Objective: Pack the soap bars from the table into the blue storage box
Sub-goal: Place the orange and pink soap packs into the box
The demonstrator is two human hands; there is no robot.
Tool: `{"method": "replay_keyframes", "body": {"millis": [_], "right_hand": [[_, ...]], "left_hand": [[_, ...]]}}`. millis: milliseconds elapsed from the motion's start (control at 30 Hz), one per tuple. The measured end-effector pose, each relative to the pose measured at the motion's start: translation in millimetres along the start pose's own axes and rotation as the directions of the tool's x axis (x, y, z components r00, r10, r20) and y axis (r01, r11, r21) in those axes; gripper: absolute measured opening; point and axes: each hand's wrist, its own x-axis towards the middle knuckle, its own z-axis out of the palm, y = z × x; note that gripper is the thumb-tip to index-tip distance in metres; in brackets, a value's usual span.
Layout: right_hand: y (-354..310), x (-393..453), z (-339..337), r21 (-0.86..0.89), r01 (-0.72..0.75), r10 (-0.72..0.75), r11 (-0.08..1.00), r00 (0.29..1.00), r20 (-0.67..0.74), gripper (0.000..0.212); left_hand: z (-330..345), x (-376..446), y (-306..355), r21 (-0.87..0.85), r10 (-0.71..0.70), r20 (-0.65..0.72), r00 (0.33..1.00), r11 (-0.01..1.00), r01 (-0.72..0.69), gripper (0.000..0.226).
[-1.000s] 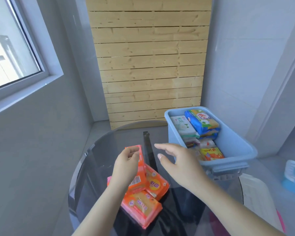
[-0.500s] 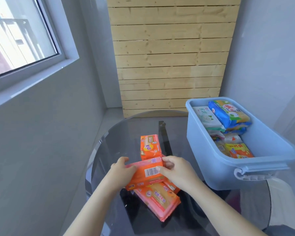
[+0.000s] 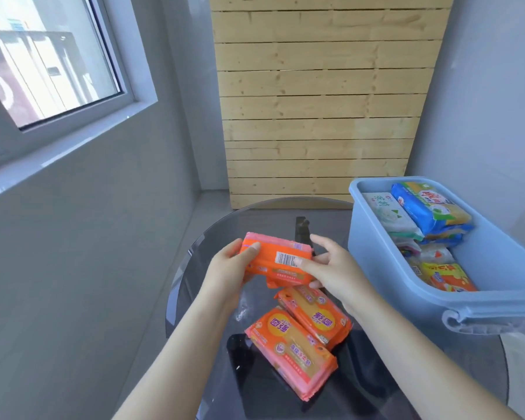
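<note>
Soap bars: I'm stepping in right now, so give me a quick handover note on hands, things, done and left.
Left hand and right hand hold one orange soap pack between them, lifted above the glass table.
Two more orange packs lie on the table, touching.
The blue storage box stands to the right, lid off, already holding several soap packs.
Left: put in the held pack, then the two on the table.

A soap pack (image 3: 278, 260) is held above the table (image 3: 212, 237) between the left hand (image 3: 228, 272) and right hand (image 3: 335, 269), two more packs (image 3: 303, 334) lie below on the table, and the box (image 3: 385, 268) stands to the right with packs inside
</note>
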Motion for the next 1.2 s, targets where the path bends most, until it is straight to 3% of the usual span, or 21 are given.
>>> {"method": "replay_keyframes", "body": {"millis": [67,133,233,400,567,733,833,900,1033,1200], "right_hand": [[1,6,2,0.047,-0.057,0.053,0.997,0.996,0.078,0.063],[6,10,5,0.103,-0.082,0.073,0.991,0.993,0.09,0.044],[13,15,9,0.165,-0.109,0.108,0.98,0.994,0.02,0.028],[17,24,14,0.201,-0.133,0.157,0.971,0.981,-0.11,0.034],[15,31,24,0.144,-0.109,0.124,0.984,0.987,-0.105,0.034],[13,44,26,-0.067,-0.134,0.128,0.989,0.988,-0.081,0.034],[14,46,28,0.13,-0.258,0.249,0.957,0.965,0.085,0.036],[16,46,29,0.226,-0.283,0.261,0.932,0.958,0.121,0.042],[10,38,20,0.339,-0.243,0.207,0.909,0.968,0.139,0.044],[-17,15,-5,0.493,-0.084,0.045,0.866,0.995,0.09,0.043]], "left_hand": [[5,12,-1,-0.156,-0.04,-0.027,0.999,0.987,0.035,0.039],[8,21,-3,-0.199,-0.055,-0.036,0.998,0.979,0.046,0.044],[15,31,-7,-0.199,-0.04,-0.053,0.998,0.98,0.029,0.021],[30,42,-13,-0.07,0.021,-0.055,0.998,0.997,-0.025,0.011],[41,42,-18,0.208,0.031,-0.041,0.999,0.978,-0.022,0.017],[41,44,-23,0.218,-0.115,-0.097,0.989,0.967,0.134,0.03],[42,40,-17,0.088,-0.255,-0.032,0.966,0.962,0.257,0.022],[40,39,-15,0.058,-0.261,0.015,0.965,0.964,0.26,0.029],[39,29,-4,0.001,-0.145,0.116,0.983,0.989,0.146,0.043],[46,1,24,-0.03,0.024,0.241,0.97,0.999,-0.017,0.051]]}}
